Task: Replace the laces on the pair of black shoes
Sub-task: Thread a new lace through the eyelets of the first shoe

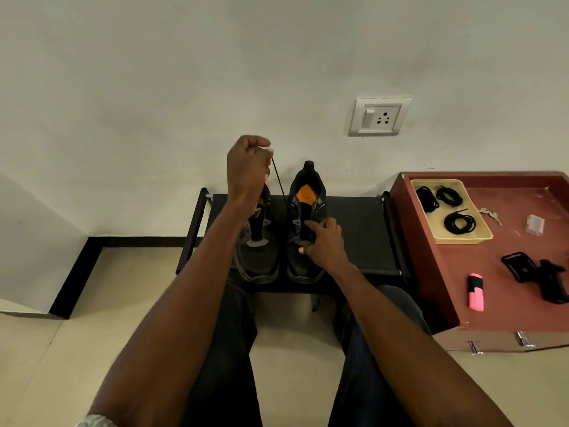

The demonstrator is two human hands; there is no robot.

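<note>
Two black shoes stand side by side on a low black rack [357, 229] pushed against the wall, toes toward the seated person. The left shoe [258, 257] is partly hidden behind the person's left forearm; the right shoe [303, 211] shows an orange insole through its open collar.

The left hand [248, 171] is raised above the shoes, its fingers curled into a fist that pinches the end of a black lace [278, 181]. The lace runs taut from that fist down to the upper eyelets of the right shoe. The right hand [324, 241] rests on the right shoe, with its fingers bent over the lacing area and the thumb on the toe side; the fingertips seem to press or pinch at the eyelets, though I cannot tell exactly what they have hold of.

To the right stands a reddish-brown tabletop [492, 266]. At its far corner lies a pale yellow tray [480, 238] holding three coiled bundles of black laces [460, 223]. Just beside the tray are some keys [491, 213] and a small clear plastic piece [535, 224]. Nearer the person lie a pink highlighter [476, 295] and a black phone holder [537, 274], well apart from the tray.

A white wall socket [378, 116] with a switch sits on the wall above the rack.
</note>
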